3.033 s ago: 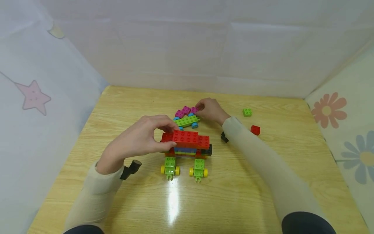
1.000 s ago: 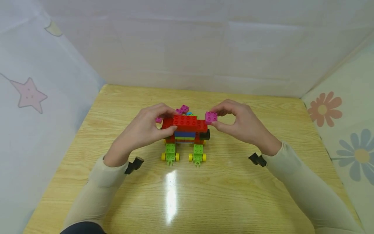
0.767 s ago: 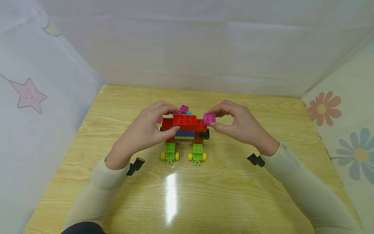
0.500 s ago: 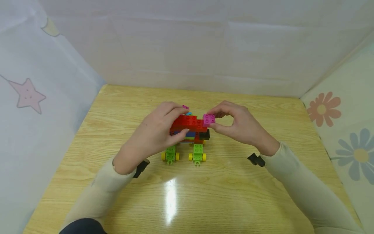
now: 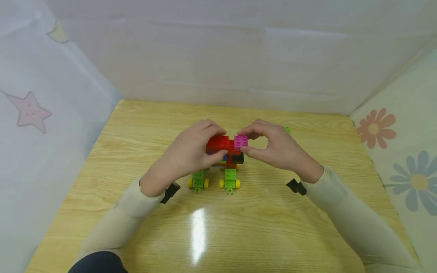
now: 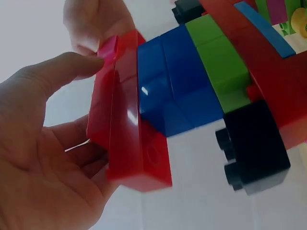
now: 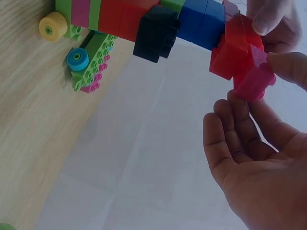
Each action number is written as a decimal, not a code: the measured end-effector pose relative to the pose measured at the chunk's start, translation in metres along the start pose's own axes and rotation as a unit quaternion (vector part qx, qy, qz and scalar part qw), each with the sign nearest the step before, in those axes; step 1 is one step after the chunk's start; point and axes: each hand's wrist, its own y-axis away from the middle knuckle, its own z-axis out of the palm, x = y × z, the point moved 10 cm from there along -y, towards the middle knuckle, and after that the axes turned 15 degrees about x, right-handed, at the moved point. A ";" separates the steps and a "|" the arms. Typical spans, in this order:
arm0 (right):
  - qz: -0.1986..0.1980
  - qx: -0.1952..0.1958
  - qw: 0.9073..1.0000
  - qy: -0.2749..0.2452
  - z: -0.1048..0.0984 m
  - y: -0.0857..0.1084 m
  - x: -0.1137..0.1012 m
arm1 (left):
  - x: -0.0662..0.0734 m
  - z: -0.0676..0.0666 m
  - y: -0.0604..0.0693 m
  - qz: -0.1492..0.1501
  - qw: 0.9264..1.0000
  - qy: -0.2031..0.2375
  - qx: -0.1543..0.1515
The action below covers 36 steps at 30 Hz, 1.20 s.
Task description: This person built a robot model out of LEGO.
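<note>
A model of toy building bricks stands on the table, topped with red bricks [image 5: 218, 142]. Blue bricks [image 6: 165, 81], green bricks and a black brick [image 5: 238, 158] show lower down, above green wheeled bases [image 5: 230, 179] with yellow wheels. My left hand [image 5: 187, 151] grips the red top from the left, thumb on the near side. Between thumb and fingers, my right hand [image 5: 281, 146] pinches a pink brick [image 5: 240, 141] at the right end of the red top. In the right wrist view the pink brick [image 7: 252, 76] touches the red; whether it is fully seated I cannot tell.
Behind the model, the right wrist view shows a green wheeled base [image 7: 98, 55] with blue wheels and pink bricks [image 7: 91, 87] beside it. A loose green brick [image 5: 287, 129] lies past my right hand. White cloth [image 5: 205, 60] hangs behind the table.
My right hand took the pink brick from behind the model and brought it onto the red top's right end. My left hand has slid rightward along the red bricks.
</note>
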 end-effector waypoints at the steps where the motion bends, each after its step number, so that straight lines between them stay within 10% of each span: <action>1: 0.002 -0.001 1.000 -0.002 0.001 -0.001 0.000 | -0.007 -0.001 0.001 -0.018 1.000 0.017 -0.006; 13: 0.032 -0.001 0.999 -0.001 0.000 0.003 0.008 | -0.059 0.004 0.018 -0.152 0.979 0.128 -0.045; 36: 0.071 -0.014 0.997 -0.015 0.007 0.003 0.013 | -0.057 0.006 0.018 -0.134 0.980 0.141 -0.040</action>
